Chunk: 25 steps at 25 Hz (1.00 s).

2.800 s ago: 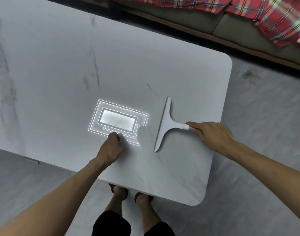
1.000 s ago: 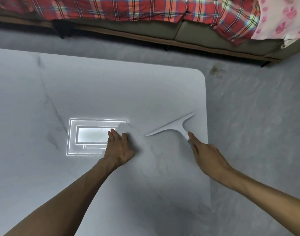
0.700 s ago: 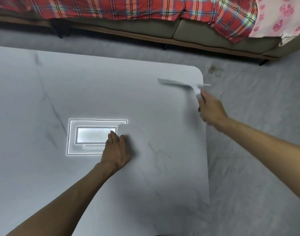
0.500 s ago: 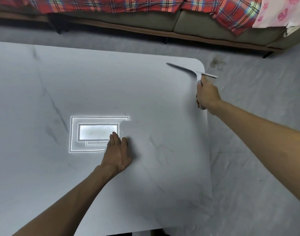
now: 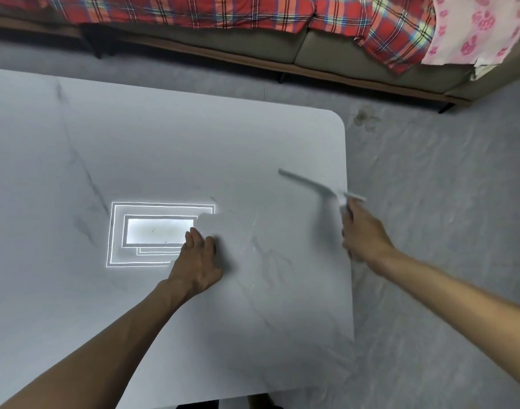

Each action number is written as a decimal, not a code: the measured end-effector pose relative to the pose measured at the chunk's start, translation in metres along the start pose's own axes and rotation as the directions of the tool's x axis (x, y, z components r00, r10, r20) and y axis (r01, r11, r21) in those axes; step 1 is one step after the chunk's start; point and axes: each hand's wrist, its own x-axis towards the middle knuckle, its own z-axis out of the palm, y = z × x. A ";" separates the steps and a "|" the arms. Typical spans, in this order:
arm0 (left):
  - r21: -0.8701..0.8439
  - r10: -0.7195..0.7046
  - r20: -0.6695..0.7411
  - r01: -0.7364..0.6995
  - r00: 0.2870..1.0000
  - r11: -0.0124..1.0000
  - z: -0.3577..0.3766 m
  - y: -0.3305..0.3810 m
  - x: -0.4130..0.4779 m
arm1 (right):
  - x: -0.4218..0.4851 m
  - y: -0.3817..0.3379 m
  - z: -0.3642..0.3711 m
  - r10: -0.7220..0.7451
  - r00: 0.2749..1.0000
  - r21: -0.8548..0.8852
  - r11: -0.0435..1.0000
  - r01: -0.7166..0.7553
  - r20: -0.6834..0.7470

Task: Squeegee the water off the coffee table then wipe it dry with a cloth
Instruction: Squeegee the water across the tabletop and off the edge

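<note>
The right hand is gripping the squeegee by its handle, angling the blade ahead-left, likely for sweeping water off the coffee table.

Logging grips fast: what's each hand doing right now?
Left hand: open, fingers flat on the coffee table.
Right hand: closed round the squeegee handle.

White squeegee at marble table rt edge
</note>
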 end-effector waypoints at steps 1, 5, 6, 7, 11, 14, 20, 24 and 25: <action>-0.007 0.013 -0.030 -0.014 0.999 1.000 0.001 -0.003 -0.002 | 0.023 -0.020 -0.001 -0.007 0.998 0.072 0.997 0.011 -0.058; 0.031 0.088 -0.117 -0.085 0.989 0.996 0.008 -0.022 -0.015 | 0.084 -0.093 0.021 0.104 0.993 0.326 0.942 -0.080 -0.055; 0.046 0.098 -0.125 -0.093 0.987 0.995 0.012 -0.027 -0.020 | 0.082 -0.101 0.034 0.069 0.996 0.272 0.961 -0.052 -0.053; 0.057 0.100 -0.130 -0.093 0.986 0.994 0.016 -0.031 -0.026 | 0.074 -0.103 0.048 -0.014 0.998 0.155 0.988 0.023 -0.061; 0.037 0.062 -0.152 -0.057 0.986 0.998 0.034 -0.036 -0.049 | 0.006 -0.065 0.093 -0.334 0.941 -0.185 0.923 0.337 0.048; 0.012 0.024 -0.147 -0.022 0.989 1.000 0.052 -0.031 -0.064 | -0.027 -0.005 0.091 -0.392 0.912 -0.241 0.880 0.409 0.117; -0.024 -0.056 -0.151 0.053 0.987 0.998 0.096 -0.010 -0.098 | -0.061 0.096 0.043 -0.420 0.871 -0.328 0.810 0.486 0.254; -0.156 -0.118 -0.299 0.074 0.947 0.985 0.110 -0.005 -0.122 | -0.056 0.081 0.019 -0.453 0.862 -0.363 0.782 0.507 0.227; -0.183 -0.155 -0.336 0.097 0.929 0.978 0.114 -0.008 -0.127 | -0.047 0.060 0.019 -0.454 0.870 -0.356 0.794 0.493 0.191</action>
